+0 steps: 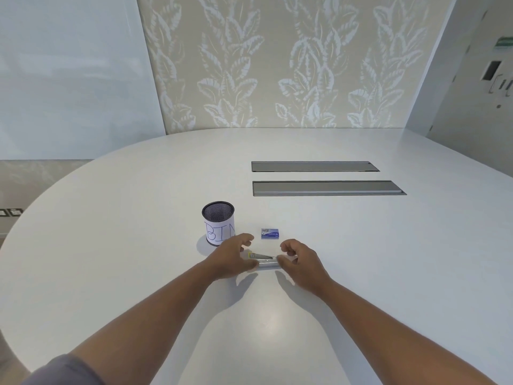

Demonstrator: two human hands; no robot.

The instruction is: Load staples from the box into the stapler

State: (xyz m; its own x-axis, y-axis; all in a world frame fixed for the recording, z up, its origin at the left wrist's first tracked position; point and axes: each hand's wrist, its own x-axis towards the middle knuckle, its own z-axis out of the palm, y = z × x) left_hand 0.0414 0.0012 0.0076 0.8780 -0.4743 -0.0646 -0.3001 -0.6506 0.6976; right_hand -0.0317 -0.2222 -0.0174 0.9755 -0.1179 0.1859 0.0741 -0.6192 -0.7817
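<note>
Head view: both forearms reach in from the near edge over the white table. Left hand and right hand bracket the stapler, fingers curled at its two ends; firm grip or mere touch — cannot tell. Staple box sits just beyond, untouched, near the mesh cup marked BIN. Judged step: opening the stapler, nothing loaded yet. Next move needs the magazine exposed, then a strip drawn from the box. Stapler ends hidden by fingers; whether it is open stays unclear
</note>
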